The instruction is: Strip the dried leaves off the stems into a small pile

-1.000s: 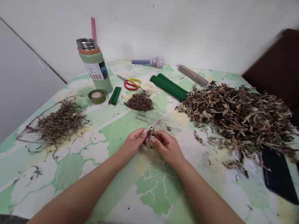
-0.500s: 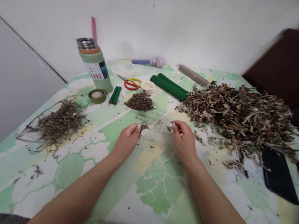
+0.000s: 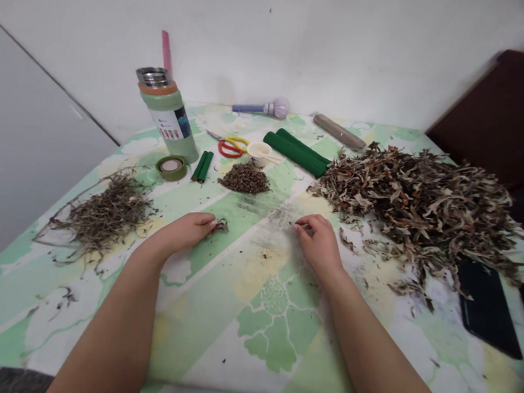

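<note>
My left hand (image 3: 191, 229) is closed on a small curled dried leaf (image 3: 222, 224) that pokes out past the fingertips. Over the middle of the cloth, my right hand (image 3: 318, 239) is pinched, with a tiny dark bit at its fingertips that is too small to name. A big heap of dried leaves (image 3: 417, 201) lies to the right of it. Beyond both hands sits a small mound of dark crumbled plant matter (image 3: 245, 178). To the left of my left hand is a tangle of dry stems (image 3: 107, 212).
A green bottle (image 3: 169, 116) stands uncapped at back left beside its lid (image 3: 171, 166). Scissors (image 3: 231, 147), a white cup (image 3: 258, 152), thin green rolls (image 3: 202, 166), larger green rolls (image 3: 295, 152) and a brown roll (image 3: 339, 132) lie behind. A dark phone (image 3: 488, 307) is at right.
My left hand has moved left with the dried leaf, turning sideways toward the stem tangle. My right hand has stayed nearly in place, and the leaf piece at its fingertips no longer shows.
</note>
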{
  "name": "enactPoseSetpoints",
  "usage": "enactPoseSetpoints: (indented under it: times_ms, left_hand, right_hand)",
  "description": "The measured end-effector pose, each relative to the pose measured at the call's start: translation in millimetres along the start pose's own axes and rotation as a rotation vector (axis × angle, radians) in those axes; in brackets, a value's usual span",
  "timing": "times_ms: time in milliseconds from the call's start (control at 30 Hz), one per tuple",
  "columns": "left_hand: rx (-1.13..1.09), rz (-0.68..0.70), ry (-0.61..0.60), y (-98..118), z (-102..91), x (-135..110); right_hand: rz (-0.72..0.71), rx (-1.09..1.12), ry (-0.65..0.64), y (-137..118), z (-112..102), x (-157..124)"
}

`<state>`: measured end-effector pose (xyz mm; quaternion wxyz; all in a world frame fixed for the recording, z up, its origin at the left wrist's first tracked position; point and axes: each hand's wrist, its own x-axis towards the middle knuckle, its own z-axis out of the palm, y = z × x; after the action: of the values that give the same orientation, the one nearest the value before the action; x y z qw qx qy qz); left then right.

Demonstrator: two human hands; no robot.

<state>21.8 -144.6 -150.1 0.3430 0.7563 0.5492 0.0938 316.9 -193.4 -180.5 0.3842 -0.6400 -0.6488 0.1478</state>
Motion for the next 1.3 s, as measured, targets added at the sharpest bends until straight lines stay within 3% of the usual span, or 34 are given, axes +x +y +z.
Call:
enactPoseSetpoints:
  times_ms: [133, 267, 433, 667, 1167, 1300]
  left_hand:
    - [0.142, 0.068, 0.023, 7, -0.2, 0]
    - [0.312, 0.112, 0.203, 18, 5.0, 1]
    - [0.177, 0.211, 0.425, 43, 24.2, -8]
    - [-0.122, 0.3, 0.141, 70, 65.2, -18]
    - [-0.439, 0.273, 0.126, 67, 73.5, -12]
    - [-0.434, 0.292, 0.113, 66, 75.2, -12]
  right_hand:
    - [-0.015, 0.216, -0.053, -11, 3, -4]
    - [-0.054, 0.301, -0.132, -24, 7, -10]
    - [-0.02, 0.34, -0.176, -37, 11, -16]
    - [-0.032, 0.393, -0.253, -49, 17, -24]
    - [0.089, 0.547, -0.253, -49, 18, -28]
    - [0.062, 0.595, -0.321, -49, 19, -29]
